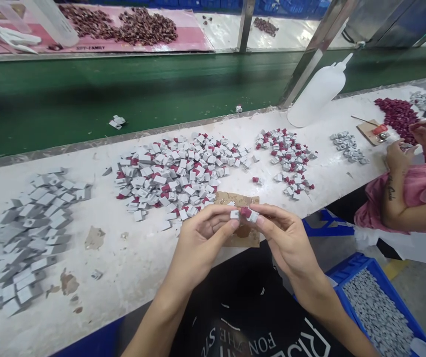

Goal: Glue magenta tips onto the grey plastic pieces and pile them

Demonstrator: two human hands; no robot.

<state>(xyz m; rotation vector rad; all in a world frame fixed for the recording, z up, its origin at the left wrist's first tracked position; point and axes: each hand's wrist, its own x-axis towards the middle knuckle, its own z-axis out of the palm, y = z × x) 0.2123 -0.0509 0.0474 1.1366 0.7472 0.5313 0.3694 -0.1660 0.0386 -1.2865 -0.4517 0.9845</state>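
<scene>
Between the thumb and fingers of my left hand (207, 233) is a small light-grey plastic piece (234, 214). Close to its right, my right hand (285, 230) pinches a small grey and dark-red piece (249, 213), its red end facing left. The two pieces are very near each other; whether they touch I cannot tell. Beneath my hands lies a brown cardboard sheet (252, 240) with wet-looking stains. Just beyond it spreads a big pile of grey and red pieces (176, 171).
Plain grey pieces (38, 223) are heaped at the left. Farther right are a smaller grey-red pile (287, 156) and a white squeeze bottle (319, 91). A green conveyor belt (183, 91) runs behind. A co-worker's hands (400, 153) work at the right, above a blue crate (359, 258).
</scene>
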